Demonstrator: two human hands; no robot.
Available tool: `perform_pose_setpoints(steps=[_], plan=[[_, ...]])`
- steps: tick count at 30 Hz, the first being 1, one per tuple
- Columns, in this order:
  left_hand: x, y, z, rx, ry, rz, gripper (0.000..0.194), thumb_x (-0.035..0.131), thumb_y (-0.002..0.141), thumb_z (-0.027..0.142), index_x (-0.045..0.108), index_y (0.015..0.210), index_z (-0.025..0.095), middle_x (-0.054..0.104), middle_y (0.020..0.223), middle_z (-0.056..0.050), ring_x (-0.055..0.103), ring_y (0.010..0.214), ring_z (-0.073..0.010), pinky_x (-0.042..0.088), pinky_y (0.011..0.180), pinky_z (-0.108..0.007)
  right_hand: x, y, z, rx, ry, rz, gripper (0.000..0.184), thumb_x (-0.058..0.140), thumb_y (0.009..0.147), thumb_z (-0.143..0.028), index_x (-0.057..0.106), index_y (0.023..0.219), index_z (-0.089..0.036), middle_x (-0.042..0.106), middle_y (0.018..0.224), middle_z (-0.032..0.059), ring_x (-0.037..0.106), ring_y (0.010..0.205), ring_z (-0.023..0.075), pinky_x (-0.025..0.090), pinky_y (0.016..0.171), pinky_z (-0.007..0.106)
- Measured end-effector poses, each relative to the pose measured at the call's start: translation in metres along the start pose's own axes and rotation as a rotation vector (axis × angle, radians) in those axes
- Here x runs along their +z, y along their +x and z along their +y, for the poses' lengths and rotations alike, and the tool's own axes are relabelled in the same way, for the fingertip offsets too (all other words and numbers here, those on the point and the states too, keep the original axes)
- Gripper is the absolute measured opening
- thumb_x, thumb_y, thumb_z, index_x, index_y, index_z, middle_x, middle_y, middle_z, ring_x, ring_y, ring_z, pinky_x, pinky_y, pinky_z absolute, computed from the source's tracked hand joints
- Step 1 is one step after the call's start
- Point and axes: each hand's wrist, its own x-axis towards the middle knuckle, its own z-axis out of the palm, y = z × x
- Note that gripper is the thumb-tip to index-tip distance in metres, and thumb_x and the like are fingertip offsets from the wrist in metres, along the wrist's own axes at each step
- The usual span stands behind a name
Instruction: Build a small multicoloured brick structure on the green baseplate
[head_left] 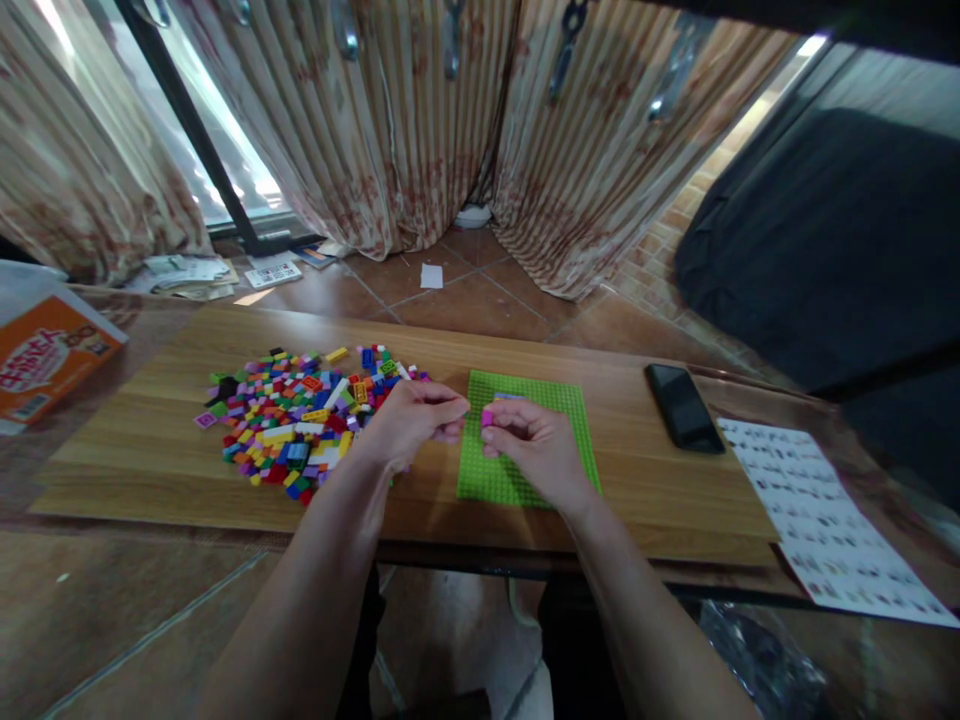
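A green studded baseplate (555, 400) lies flat on the wooden table (150, 450), in front of me. Over its left half my right hand (529, 440) is closed, pinching a small pink brick (487, 417) between thumb and finger. My left hand (416, 415) hovers just left of the plate's edge, fingers curled together toward the right hand; whether it holds anything is hidden. A pile of many small coloured bricks (300, 420) is spread on the table to the left, right beside my left hand. A small bluish piece shows on the plate's far edge.
A black phone (682, 405) lies right of the baseplate. A printed sheet (817, 520) hangs over the table's right end. An orange box (45, 350) stands at far left. Curtains, scattered papers and tiled floor lie behind the table.
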Motion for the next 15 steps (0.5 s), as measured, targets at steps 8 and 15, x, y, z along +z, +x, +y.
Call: perform_pose_setpoints(steps=[8, 15], plan=[[-0.023, 0.005, -0.005, 0.051, 0.893, 0.210, 0.024, 0.058, 0.077, 0.025, 0.066, 0.057, 0.016, 0.056, 0.049, -0.002, 0.051, 0.051, -0.0139, 0.034, 0.053, -0.026, -0.029, 0.009, 0.000, -0.114, 0.004, 0.325, 0.021, 0.072, 0.072, -0.027, 0.065, 0.092, -0.023, 0.061, 0.066, -0.0064, 0.059, 0.055, 0.0093, 0.051, 0.055, 0.024], [-0.035, 0.006, -0.011, -0.026, 1.089, 0.249, 0.014, 0.063, 0.072, 0.028, 0.077, 0.072, 0.024, 0.073, 0.071, -0.005, 0.063, 0.068, -0.0208, 0.041, 0.060, -0.028, -0.051, 0.010, 0.012, -0.006, -0.252, 0.298, 0.023, 0.070, 0.071, -0.028, 0.066, 0.092, -0.020, 0.071, 0.074, -0.0004, 0.065, 0.063, 0.0145, 0.054, 0.061, 0.029]])
